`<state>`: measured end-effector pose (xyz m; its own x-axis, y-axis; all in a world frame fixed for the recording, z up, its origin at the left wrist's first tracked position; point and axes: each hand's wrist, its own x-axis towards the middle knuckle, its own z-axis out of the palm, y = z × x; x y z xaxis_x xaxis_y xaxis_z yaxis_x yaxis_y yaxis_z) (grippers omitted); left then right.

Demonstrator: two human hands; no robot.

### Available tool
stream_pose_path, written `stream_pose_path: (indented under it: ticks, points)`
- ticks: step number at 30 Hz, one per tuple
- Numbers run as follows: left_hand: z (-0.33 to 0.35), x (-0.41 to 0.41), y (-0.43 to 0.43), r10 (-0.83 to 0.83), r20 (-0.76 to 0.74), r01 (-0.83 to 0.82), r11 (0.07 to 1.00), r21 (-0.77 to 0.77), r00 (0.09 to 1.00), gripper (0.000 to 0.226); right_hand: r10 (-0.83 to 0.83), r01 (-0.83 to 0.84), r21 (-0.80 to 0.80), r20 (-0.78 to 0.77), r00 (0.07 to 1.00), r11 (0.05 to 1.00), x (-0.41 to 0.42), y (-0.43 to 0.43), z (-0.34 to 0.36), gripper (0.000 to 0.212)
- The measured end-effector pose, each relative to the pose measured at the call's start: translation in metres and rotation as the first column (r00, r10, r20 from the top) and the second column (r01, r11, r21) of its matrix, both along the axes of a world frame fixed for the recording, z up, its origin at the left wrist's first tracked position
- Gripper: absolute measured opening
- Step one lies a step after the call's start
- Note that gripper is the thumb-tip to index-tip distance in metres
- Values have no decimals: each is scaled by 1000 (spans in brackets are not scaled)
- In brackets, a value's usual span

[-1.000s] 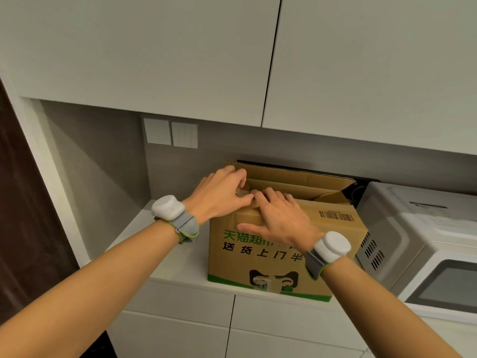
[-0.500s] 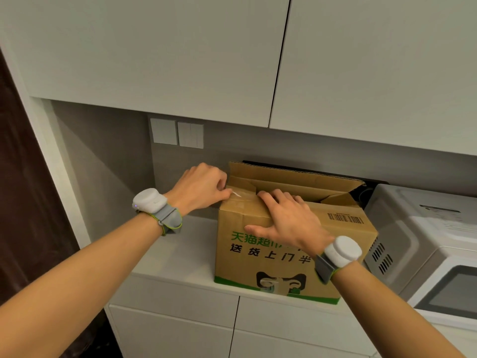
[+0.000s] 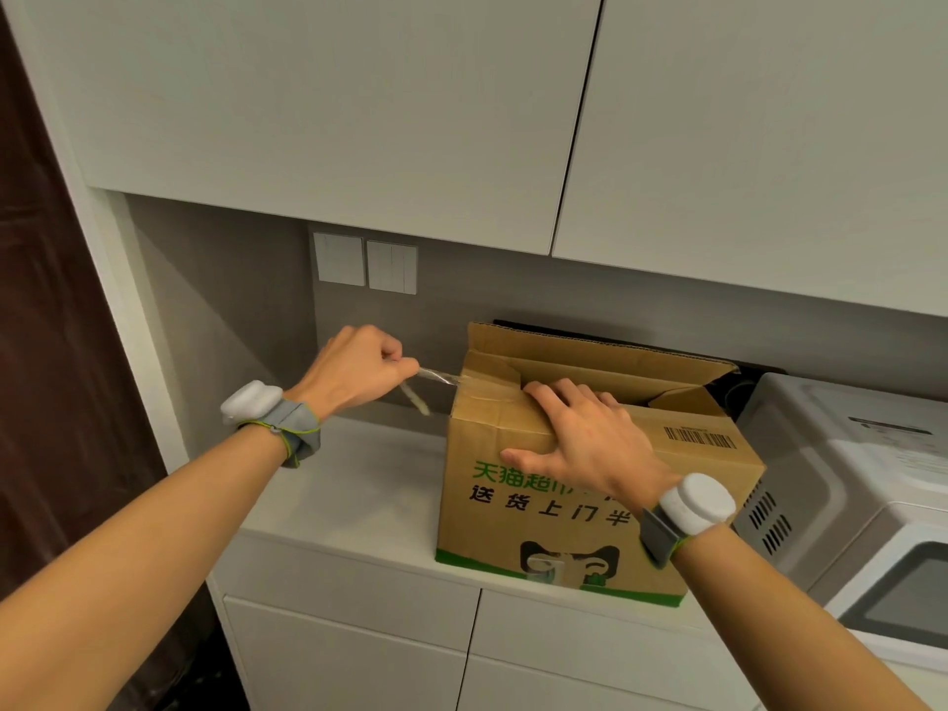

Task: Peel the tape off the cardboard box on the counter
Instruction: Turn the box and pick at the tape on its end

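White desk (image 3: 349,484) below the wall cabinets. On it, cardboard box (image 3: 513,531), top flaps up, green print on the front. Just right of the box, microwave (image 3: 846,479). On the box's near top edge, right hand (image 3: 585,438), laid flat, fingers relaxed, thumb along the front. Left of the box, left hand (image 3: 359,372), curled tight, pinching clear tape (image 3: 436,376) stretched taut from the box's top left corner, loose end dangling.

Head-worn view, looking forward and down, near counter (image 3: 359,484)
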<state>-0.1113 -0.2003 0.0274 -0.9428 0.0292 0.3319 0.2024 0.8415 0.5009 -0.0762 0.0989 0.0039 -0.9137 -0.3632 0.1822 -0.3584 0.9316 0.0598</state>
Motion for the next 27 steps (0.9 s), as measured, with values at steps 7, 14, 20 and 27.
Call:
stream_pose_path:
  ticks: [7,14,20,27]
  points:
    - [20,4,-32,24,-87,-7,981,194,996,52,-13,13,7,10,1000,1000,1,2,3,98]
    - [15,3,-7,-204,-50,209,927,312,978,23,11,-8,-66,48,999,998,3,3,7,97]
    - [23,21,33,-482,-60,470,807,358,874,20,98,-111,-375,-54,994,920,11,8,10,72]
    - [24,24,83,-578,-156,530,563,634,801,29,182,-310,-789,-251,951,530,31,-10,12,62]
